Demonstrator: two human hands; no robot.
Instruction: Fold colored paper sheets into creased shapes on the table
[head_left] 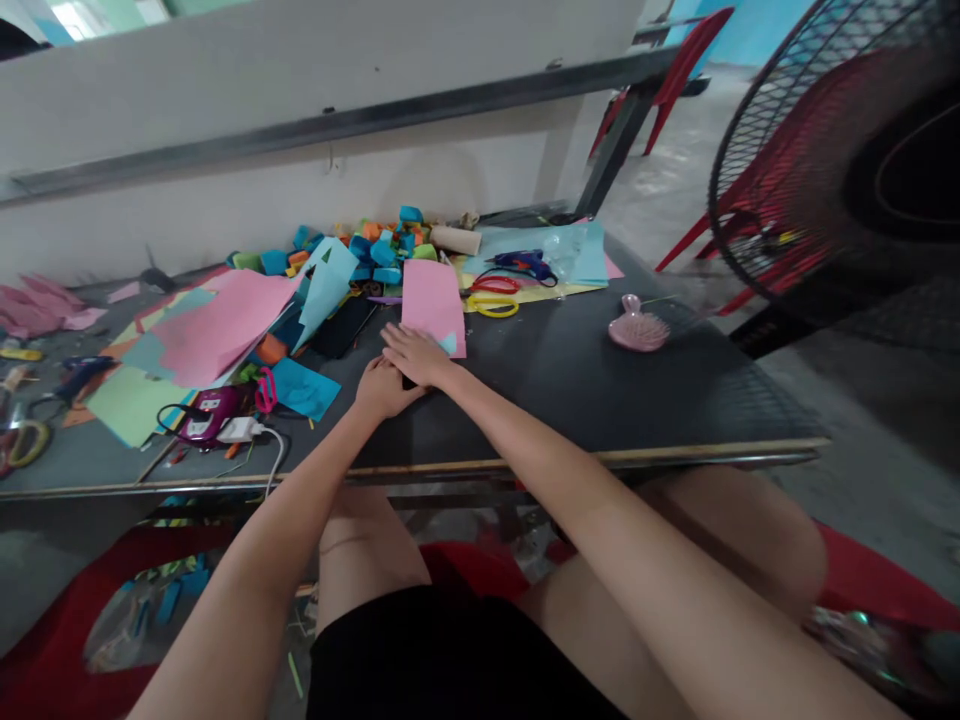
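Observation:
A pink sheet of paper lies on the dark table in front of me. My right hand rests over its lower left edge, palm down with the fingers stretched out. Close against it, my left hand presses down with its thumb spread toward the right; its fingertips are partly hidden by the right hand. A small light-blue piece of paper shows at the lower part of the pink sheet, beside my right wrist. Yellow-handled scissors and red-handled scissors lie just right of the sheet.
Folded blue and orange paper pieces are heaped against the wall. A cardboard tube and blue glue gun lie behind. Left are coloured sheets and a purple power socket; right, a pink hairbrush and a fan.

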